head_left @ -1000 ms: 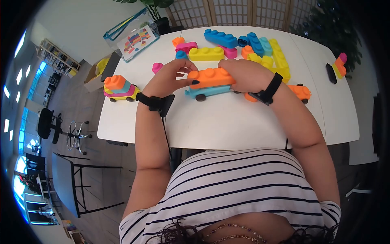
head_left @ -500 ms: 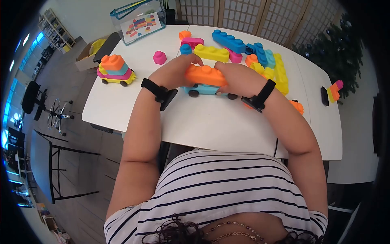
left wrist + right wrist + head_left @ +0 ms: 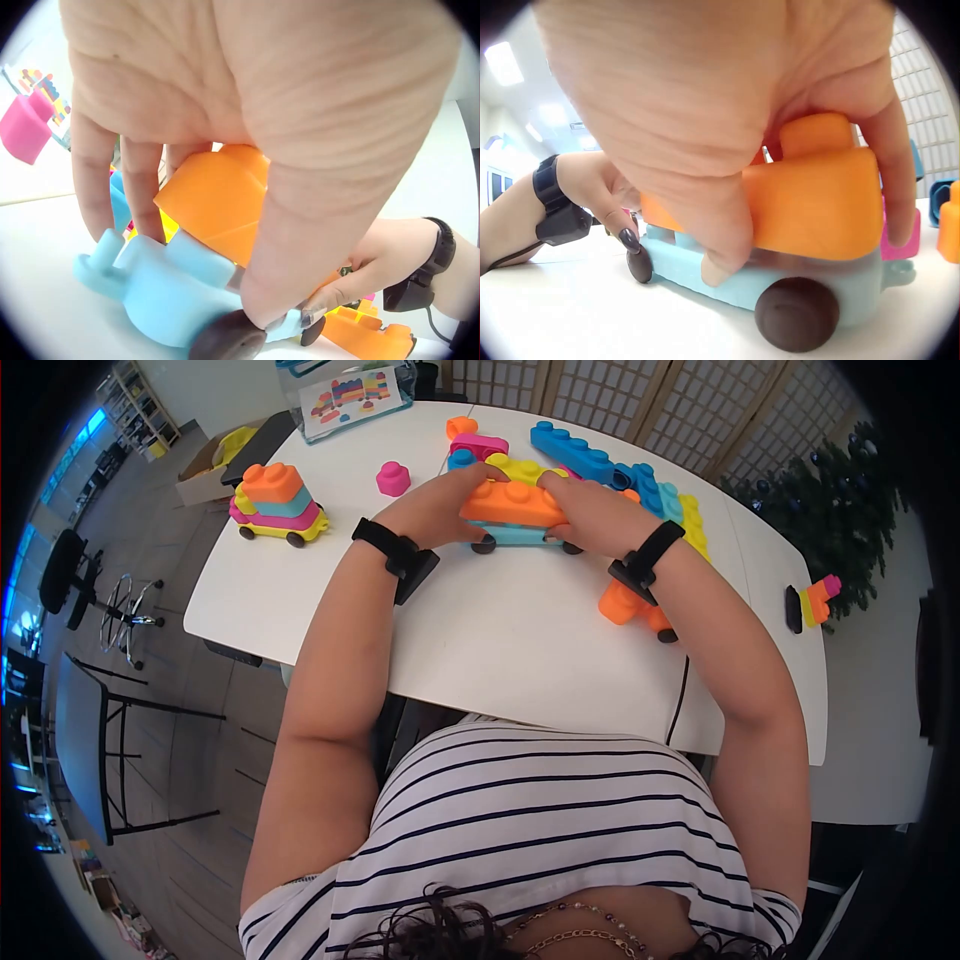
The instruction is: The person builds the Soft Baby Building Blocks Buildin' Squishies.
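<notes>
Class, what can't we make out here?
Head view: much of the orange wheeled piece, behind the right forearm.
Left wrist view: part of the orange block, behind the left hand.
Right wrist view: the block's middle, behind the right hand.
Head view: top of the clear bag, cut off by the edge; details on its card, too small.

The left and right hands, with the orange block and light-blue wheeled base, have shifted up the frame and now cover the near side of the yellow block. The left thumb has dropped from the orange block to the base's left wheel. More of the orange vehicle shows left of the right forearm, its right end now hidden. The head view has rolled, so the worktop's near edge slopes down rightward.
</notes>
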`<state>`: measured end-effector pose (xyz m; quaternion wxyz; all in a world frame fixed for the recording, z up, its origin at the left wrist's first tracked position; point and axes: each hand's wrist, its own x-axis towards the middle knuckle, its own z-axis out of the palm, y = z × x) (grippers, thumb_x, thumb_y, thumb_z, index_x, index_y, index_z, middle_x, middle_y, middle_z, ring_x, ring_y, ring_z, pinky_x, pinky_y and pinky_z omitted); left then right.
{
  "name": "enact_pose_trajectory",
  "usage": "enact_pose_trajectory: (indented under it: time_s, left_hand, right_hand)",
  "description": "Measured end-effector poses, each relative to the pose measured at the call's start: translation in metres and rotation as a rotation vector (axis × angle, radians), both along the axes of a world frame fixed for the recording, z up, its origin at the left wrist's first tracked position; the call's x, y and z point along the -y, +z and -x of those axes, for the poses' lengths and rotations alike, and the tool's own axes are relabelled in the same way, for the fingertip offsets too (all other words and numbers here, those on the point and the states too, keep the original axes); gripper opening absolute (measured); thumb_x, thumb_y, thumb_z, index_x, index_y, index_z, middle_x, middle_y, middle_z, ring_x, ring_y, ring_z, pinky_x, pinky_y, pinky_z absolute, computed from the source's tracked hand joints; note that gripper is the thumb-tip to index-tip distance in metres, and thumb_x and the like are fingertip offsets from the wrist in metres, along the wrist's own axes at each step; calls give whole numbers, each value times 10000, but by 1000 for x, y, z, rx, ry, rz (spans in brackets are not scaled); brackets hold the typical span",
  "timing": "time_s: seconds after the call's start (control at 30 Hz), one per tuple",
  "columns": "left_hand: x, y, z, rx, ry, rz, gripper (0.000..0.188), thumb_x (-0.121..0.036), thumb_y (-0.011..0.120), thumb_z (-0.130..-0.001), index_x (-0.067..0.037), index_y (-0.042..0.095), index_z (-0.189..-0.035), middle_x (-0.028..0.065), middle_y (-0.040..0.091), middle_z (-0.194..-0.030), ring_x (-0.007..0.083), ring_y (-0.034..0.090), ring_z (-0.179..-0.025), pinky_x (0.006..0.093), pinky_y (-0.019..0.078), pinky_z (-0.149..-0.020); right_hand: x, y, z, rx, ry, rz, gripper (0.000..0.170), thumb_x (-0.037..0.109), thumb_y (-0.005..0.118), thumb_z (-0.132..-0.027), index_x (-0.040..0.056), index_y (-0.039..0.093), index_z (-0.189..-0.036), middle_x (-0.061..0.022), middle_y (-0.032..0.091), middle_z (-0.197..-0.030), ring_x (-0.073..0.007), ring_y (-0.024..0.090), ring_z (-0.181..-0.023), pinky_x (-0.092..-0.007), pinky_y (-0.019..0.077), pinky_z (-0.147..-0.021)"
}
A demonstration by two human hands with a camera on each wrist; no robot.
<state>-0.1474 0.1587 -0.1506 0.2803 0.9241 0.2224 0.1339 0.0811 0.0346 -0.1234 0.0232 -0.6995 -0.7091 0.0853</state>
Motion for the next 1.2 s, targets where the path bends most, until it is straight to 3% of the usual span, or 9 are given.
enact_pose_trajectory:
  time_s: [0.13, 0.4, 0.53, 0.63, 0.73, 0.87, 1.0, 1.1, 1.2]
  left_hand:
    - [0, -6, -2, -52, 48, -83, 744, -55, 843, -850, -156, 492, -1498, 154, 620, -1452, 330, 621, -1326, 415, 520, -1099]
    - [-2, -15, -11, 6, 42, -19, 619, -161, 827, -916, -100, 548, -1465, 175, 621, -1431, 323, 608, -1328, 396, 497, -1109]
    - [7, 12, -6, -84, -35, 246, 504, -207, 788, -966, -93, 605, -1422, 143, 671, -1335, 271, 655, -1219, 380, 502, -1061]
    - [-2, -4, -5, 6, -123, 111, 455, -134, 777, -969, -126, 626, -1398, 100, 698, -1257, 188, 739, -965, 347, 547, -968]
    - [7, 15, -3, -101, -31, 352, 466, -118, 781, -957, -134, 629, -1397, 102, 711, -1237, 206, 732, -1020, 346, 541, -974]
    - [0, 25, 13, -203, 103, 201, 489, -242, 806, -946, -160, 633, -1396, 126, 712, -1241, 275, 672, -1192, 386, 512, -1023]
    - [-6, 29, 24, -226, 168, 138, 546, -324, 828, -930, -166, 616, -1407, 133, 703, -1273, 296, 681, -1162, 396, 518, -1004]
    - [-10, 23, 24, -178, 159, 104, 539, -350, 833, -922, -160, 632, -1385, 134, 744, -1188, 289, 705, -1108, 401, 536, -938]
    - [-9, 18, 19, -179, 163, 124, 568, -351, 835, -921, -151, 617, -1405, 143, 743, -1189, 292, 704, -1106, 399, 535, -942]
  right_hand:
    - [-2, 1, -4, 14, 45, 17, 548, 162, 793, -934, 69, 493, -1384, -213, 706, -1178, -387, 689, -1141, -479, 550, -930]
    - [-39, 38, -15, -131, -161, 187, 577, 485, 684, -1030, 89, 573, -1433, -135, 720, -1167, -297, 702, -1067, -364, 547, -894]
    - [-78, 24, -49, 56, 59, -60, 527, 376, 777, -957, 124, 639, -1399, -130, 728, -1247, -311, 707, -1113, -395, 564, -921]
    - [-83, 23, -35, 234, 50, 61, 578, 371, 842, -885, 137, 662, -1382, -127, 744, -1247, -335, 697, -1186, -448, 559, -995]
    - [-84, 13, -17, 278, 58, 61, 537, 356, 833, -891, 84, 667, -1324, -152, 740, -1204, -342, 690, -1183, -454, 559, -997]
    - [-67, 20, -3, 288, 83, 7, 479, 314, 795, -923, 51, 640, -1293, -172, 685, -1238, -355, 630, -1216, -456, 547, -1013]
    - [-29, 43, 1, 77, 17, -162, 431, 251, 673, -1028, 11, 572, -1371, -194, 588, -1378, -368, 600, -1252, -454, 518, -1034]
    - [6, 46, 9, -145, 30, -147, 464, 223, 626, -1062, 12, 504, -1458, -200, 569, -1384, -374, 601, -1266, -434, 505, -1050]
    - [29, 49, 27, -132, 9, -54, 509, 222, 617, -1069, 22, 454, -1508, -215, 550, -1403, -383, 610, -1263, -425, 498, -1066]
